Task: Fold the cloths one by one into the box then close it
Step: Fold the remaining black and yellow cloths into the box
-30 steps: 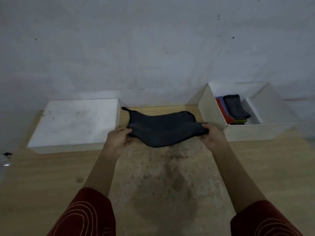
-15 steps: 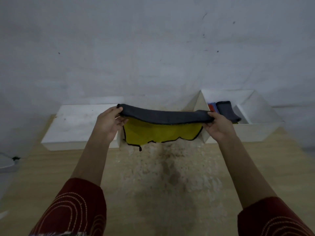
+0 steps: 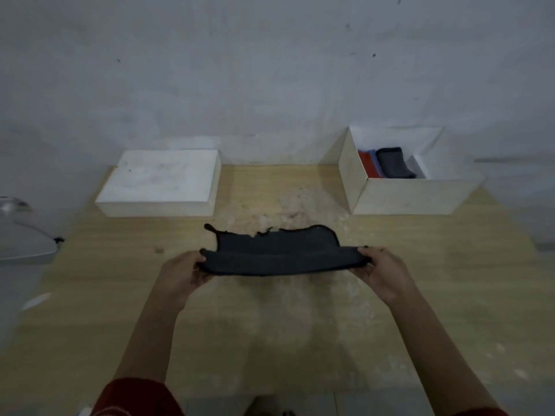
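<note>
Dark grey cloth with black stitched edging (image 3: pixel 276 256) hung doubled over above the middle of a pale wooden table (image 3: pixel 450 295). The left hand (image 3: pixel 180 274) pinched its 9 o'clock end and the right hand (image 3: pixel 383 271) its 3 o'clock end. A white rectangular lid (image 3: pixel 159 181) lay at 10 o'clock. At 2 o'clock, an open white cardboard box (image 3: pixel 402 196) held folded red, blue and grey cloths (image 3: pixel 390 163).

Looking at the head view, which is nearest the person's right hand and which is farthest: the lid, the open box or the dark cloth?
1. The dark cloth: the right hand grips its right end, so they touch.
2. The open box: just beyond the hand, on the right side.
3. The lid: far across on the left side.
</note>
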